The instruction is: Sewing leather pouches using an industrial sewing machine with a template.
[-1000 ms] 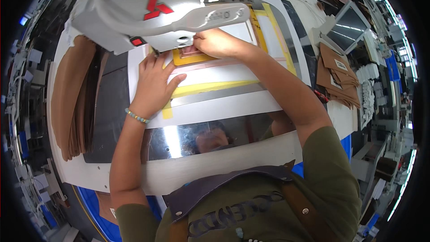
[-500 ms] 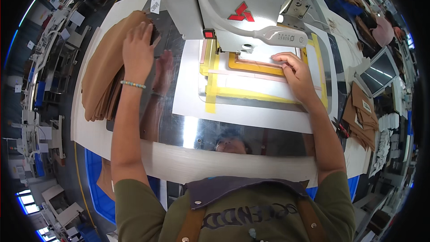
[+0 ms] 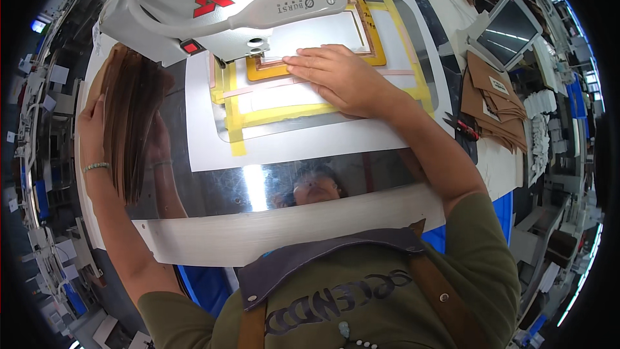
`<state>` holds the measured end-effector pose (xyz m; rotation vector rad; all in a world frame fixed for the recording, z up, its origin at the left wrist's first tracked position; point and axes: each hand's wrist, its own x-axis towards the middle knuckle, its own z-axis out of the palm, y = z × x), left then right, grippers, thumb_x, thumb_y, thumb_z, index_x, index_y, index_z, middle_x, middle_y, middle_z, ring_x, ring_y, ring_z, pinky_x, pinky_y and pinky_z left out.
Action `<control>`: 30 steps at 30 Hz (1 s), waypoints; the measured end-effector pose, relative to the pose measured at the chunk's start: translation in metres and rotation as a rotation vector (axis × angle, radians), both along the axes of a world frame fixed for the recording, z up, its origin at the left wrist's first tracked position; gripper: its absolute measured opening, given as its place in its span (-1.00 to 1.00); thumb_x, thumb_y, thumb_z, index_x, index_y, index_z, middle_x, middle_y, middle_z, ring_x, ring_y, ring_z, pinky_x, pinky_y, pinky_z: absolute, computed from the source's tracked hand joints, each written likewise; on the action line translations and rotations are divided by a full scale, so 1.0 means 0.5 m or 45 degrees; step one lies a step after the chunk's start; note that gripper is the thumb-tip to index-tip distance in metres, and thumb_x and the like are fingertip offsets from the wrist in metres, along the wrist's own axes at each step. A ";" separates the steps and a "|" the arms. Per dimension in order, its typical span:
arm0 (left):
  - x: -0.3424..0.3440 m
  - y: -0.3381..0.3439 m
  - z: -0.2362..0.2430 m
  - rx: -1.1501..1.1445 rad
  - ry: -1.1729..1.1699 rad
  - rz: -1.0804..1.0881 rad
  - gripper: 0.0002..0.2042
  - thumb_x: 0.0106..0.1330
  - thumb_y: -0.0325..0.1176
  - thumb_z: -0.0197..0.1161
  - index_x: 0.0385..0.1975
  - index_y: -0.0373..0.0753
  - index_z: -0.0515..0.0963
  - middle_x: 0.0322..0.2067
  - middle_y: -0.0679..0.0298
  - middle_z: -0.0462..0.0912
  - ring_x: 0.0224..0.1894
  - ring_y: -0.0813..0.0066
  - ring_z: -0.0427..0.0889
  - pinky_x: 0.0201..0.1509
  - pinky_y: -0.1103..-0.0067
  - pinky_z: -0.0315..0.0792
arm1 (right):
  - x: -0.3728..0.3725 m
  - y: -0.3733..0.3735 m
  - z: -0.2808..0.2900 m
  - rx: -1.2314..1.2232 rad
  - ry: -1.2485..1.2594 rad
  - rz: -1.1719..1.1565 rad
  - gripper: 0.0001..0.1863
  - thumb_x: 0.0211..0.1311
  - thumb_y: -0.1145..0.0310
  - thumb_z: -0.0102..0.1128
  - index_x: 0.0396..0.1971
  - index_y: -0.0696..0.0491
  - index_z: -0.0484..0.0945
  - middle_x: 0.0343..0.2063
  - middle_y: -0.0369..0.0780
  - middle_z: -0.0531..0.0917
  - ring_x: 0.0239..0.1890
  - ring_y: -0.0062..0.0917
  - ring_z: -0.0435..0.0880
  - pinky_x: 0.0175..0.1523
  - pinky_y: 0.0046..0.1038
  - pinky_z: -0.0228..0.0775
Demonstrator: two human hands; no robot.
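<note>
Brown layered sheets point(image 3: 128, 123), left hand point(image 3: 94, 126) alongside, grip unclear; right hand point(image 3: 342, 79) flat, outstretched over yellow rectangular frame point(image 3: 266, 74).

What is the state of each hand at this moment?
Left hand: at the brown stack; its grip cannot be told.
Right hand: open, fingers extended over the yellow frame.

Mirror-glossy dark plate point(image 3: 206, 195), matt brown stack point(image 3: 126, 123), smooth white paper sheet point(image 3: 212, 155).

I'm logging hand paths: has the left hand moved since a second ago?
Yes. Judged against the white machine, the left hand has gone leftward, from beside the yellow frame to the left side of the brown stack.
</note>
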<state>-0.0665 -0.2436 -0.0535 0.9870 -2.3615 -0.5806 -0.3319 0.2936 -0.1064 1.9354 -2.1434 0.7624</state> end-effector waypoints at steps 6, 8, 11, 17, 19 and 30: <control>-0.005 -0.029 0.058 0.804 0.843 0.105 -0.64 0.58 -0.20 0.32 0.13 -0.39 0.72 0.02 0.19 0.80 0.02 0.39 0.79 0.10 0.46 0.66 | -0.001 0.015 0.038 -0.055 -0.121 0.176 -0.71 0.35 0.49 0.16 -0.06 0.11 0.81 0.03 -0.16 0.83 0.27 -0.31 0.69 0.45 -0.19 0.38; -0.010 0.000 0.067 0.232 0.899 0.114 -0.68 0.55 -0.29 0.37 0.15 -0.37 0.72 0.01 0.22 0.81 0.02 0.39 0.79 0.04 0.42 0.68 | 0.003 0.010 0.047 -0.093 -0.141 0.161 -0.72 0.32 0.50 0.18 -0.08 0.11 0.81 -0.02 -0.16 0.83 0.21 -0.30 0.71 0.41 -0.20 0.42; -0.069 0.093 0.063 -0.835 0.557 -0.212 -0.75 0.53 -0.36 0.34 0.10 -0.29 0.74 -0.03 0.19 0.81 -0.01 0.28 0.81 0.06 0.38 0.66 | -0.004 0.015 0.038 -0.114 -0.153 0.100 -0.73 0.26 0.53 0.20 -0.12 0.10 0.81 -0.11 -0.15 0.82 0.11 -0.29 0.73 0.32 -0.22 0.48; -0.121 0.306 -0.051 -0.690 -0.091 -0.824 -0.82 0.39 -0.49 0.33 -0.08 -0.26 0.76 -0.10 0.21 0.75 -0.09 0.10 0.73 -0.02 0.27 0.65 | -0.001 0.011 0.043 -0.075 -0.186 0.098 -0.66 0.17 0.64 0.18 -0.08 0.11 0.78 -0.10 -0.15 0.81 0.11 -0.26 0.73 0.28 -0.21 0.54; -0.123 0.353 -0.081 -0.678 -0.034 -0.858 -0.82 0.36 -0.51 0.35 -0.10 -0.26 0.76 -0.10 0.22 0.75 -0.10 0.14 0.73 -0.03 0.31 0.65 | -0.001 0.006 0.037 -0.085 -0.176 0.091 -0.65 0.16 0.65 0.18 -0.09 0.12 0.78 -0.10 -0.15 0.80 0.10 -0.26 0.73 0.27 -0.20 0.54; -0.070 0.455 -0.067 -0.552 -0.105 -0.907 -0.73 0.37 -0.50 0.38 0.04 -0.32 0.73 0.08 0.17 0.76 -0.01 0.14 0.71 0.09 0.35 0.62 | 0.086 -0.096 0.042 -0.142 0.222 0.215 -0.72 0.19 0.48 0.38 -0.07 0.10 0.75 0.00 -0.21 0.78 0.11 -0.36 0.70 0.23 -0.28 0.53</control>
